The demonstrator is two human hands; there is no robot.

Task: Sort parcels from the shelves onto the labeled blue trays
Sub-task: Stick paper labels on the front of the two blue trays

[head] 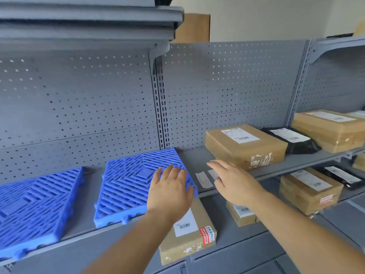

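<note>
Two blue slatted trays lie on a grey shelf: one [126,184] in the middle, another [35,208] at the far left. My left hand [169,192] hovers flat with straight fingers over the middle tray's right edge and holds nothing. My right hand [231,180] reaches forward, fingers extended, just in front of a brown cardboard parcel [246,145] with a white label on the same shelf. It holds nothing. Small white labels [204,179] are stuck on the shelf between my hands.
A black bag parcel [292,140] and a larger carton [327,129] sit further right on that shelf. The lower shelf carries brown boxes [189,232], [242,213], [310,189] and a black parcel [341,177]. Perforated grey back panels [217,91] and an upper shelf [88,20] bound the space.
</note>
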